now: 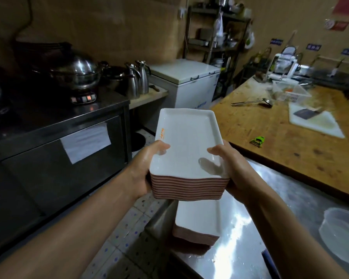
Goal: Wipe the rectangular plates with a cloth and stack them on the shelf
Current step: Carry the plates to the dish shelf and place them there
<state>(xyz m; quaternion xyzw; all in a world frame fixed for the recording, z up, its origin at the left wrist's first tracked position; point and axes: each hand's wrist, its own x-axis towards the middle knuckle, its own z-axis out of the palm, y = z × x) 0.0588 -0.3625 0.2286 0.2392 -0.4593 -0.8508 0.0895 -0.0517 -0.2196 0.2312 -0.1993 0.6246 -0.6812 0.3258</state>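
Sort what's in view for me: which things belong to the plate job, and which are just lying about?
Job:
- stack of rectangular plates, gripped by left hand and right hand
- second plate stack on the steel counter

Lying about:
- green peeler, ladle, cleaver and white basket on the wooden table
- clear tub
- steel pot
- kettles

No cloth visible.
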